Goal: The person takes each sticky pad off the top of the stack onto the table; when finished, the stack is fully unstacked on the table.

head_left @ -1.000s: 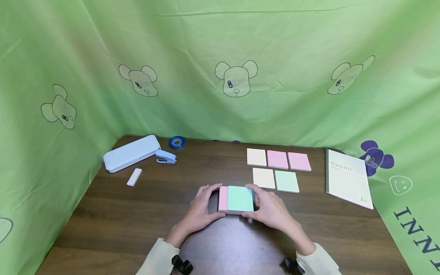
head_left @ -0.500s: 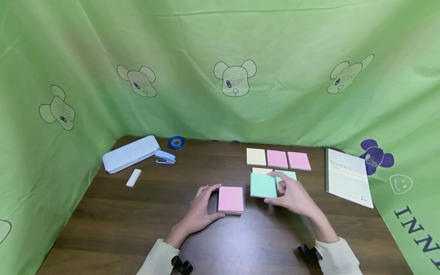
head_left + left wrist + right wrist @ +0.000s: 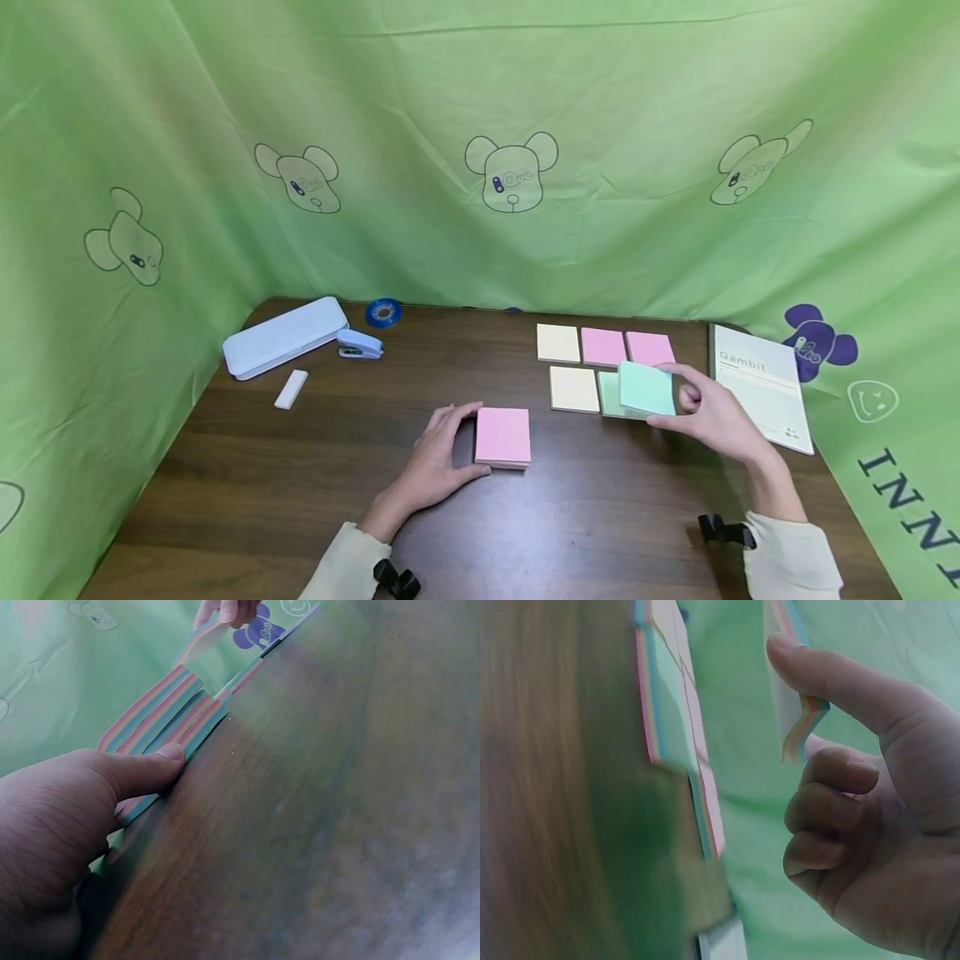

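Note:
My right hand [image 3: 716,417] pinches a mint-green sticky note pad [image 3: 645,387] between thumb and index finger, its other fingers curled into the palm. In the right wrist view the held pad [image 3: 789,682] is off the table and shows layered coloured edges. Below it, partly covered in the head view, lies another green pad [image 3: 608,398]. My left hand [image 3: 437,461] grips the left side of a stack of sticky note pads [image 3: 502,435] with a pink top. The stack's striped edges [image 3: 161,712] show past the thumb in the left wrist view.
Cream pads [image 3: 574,389] and pink pads [image 3: 603,346] lie in two rows, back right. A white notebook [image 3: 761,383] is at the right edge. On the left are a pale blue case [image 3: 285,336], a stapler [image 3: 360,343], an eraser [image 3: 291,389] and blue tape [image 3: 384,312].
My right hand has lifted the green pad off the pink-topped stack and carried it right and back, over the other green pad. My left hand has stayed at the stack.

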Demonstrator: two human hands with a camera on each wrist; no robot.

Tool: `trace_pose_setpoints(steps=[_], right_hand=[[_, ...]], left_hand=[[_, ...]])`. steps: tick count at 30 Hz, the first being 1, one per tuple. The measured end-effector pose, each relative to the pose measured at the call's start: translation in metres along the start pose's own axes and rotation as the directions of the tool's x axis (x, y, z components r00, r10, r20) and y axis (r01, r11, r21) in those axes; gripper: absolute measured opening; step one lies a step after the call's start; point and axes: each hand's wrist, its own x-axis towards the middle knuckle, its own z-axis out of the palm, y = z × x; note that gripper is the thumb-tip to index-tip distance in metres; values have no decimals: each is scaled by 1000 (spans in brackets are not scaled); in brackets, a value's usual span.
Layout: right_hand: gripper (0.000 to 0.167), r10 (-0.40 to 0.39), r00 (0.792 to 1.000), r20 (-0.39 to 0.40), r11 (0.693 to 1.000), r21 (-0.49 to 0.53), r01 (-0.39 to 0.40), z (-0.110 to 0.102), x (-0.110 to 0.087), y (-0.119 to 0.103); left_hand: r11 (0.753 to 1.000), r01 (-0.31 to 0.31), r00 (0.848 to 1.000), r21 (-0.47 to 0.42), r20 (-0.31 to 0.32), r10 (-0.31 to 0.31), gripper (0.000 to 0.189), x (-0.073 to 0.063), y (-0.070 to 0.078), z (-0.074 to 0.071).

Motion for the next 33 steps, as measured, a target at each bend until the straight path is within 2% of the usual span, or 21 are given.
trace_pose_setpoints(steps=[8,11,16,22,26,29,33], right_hand=[[76,-41,998,-54,999,-22,40,-18,-9,33],[74,-35,996,-77,998,-47,31,-22,-13,42],[77,20,997,-77,993,-118,-29,-23,-16,53],[84,91,996,-28,967,-236,-95,-19,-15,63],[93,117,993,15,960,-258,-109,-18,-14,64],[103,148,989,17,955,-262,-138,-18,-14,63],[99,198,980,-1,944,-270,-191,-20,-13,62]], left_hand=[[1000,15,1000,-9,10,-15,93,0,-2,0],[1000,15,1000,-8,8,-14,93,-1,-1,0],[1000,-2,1000,3,3,2,94,-1,-1,0],[1000,11,1000,5,11,-11,94,-1,-2,0],[1000,14,1000,10,14,-14,94,0,-2,1],[1000,3,1000,12,6,-3,94,0,-2,1],[1000,-5,1000,9,1,5,93,0,-1,1]])
